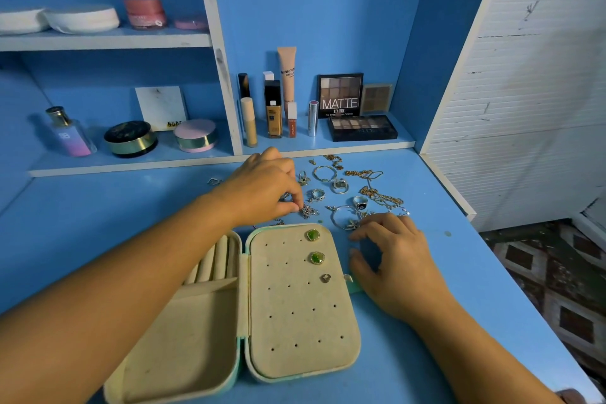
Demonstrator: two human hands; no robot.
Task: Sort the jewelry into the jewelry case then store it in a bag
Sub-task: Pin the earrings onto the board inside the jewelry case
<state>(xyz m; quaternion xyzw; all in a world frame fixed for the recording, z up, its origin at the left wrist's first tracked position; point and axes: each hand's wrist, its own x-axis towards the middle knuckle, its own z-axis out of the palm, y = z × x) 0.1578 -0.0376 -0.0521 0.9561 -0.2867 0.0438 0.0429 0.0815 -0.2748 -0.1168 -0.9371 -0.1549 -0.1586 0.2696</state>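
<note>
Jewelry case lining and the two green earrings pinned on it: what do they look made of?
Lining: beige velvety fabric, matte and slightly fuzzy, probably over padding. Green earrings: glossy green stones, glass or gem unclear, in shiny pale metal rims.

Eyeshadow palette [340, 95], foundation bottle [273, 115] on shelf [328, 146]

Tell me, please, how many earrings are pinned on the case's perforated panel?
3: green earring top right, second green earring just below, small silver earring under that.

We see a blue desk [426, 289], a beige case [295, 321] with mint edging, 2 green earrings [312, 235], and silver and gold jewelry [339, 185].
</note>
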